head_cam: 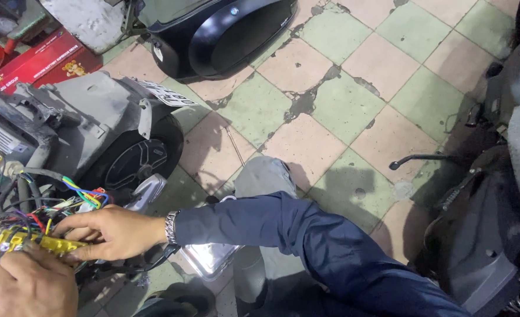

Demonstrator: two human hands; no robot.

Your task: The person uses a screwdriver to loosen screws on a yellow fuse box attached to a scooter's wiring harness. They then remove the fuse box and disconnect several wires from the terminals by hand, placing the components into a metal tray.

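1 yellow connector block (34, 242) sits among 1 bundle of coloured wires (66, 199); right hand (110, 232) reaches across, fingers pinched on the block, left hand (25, 287) knuckles-up, fingertips pressing its near edge

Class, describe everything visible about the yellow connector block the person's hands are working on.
The yellow connector block looks like moulded plastic, long and flat, lying roughly level at the lower left. Coloured wires run up from it into the scooter's open body. The right hand pinches its right end, and the left hand touches it from below. Its left end is partly hidden.
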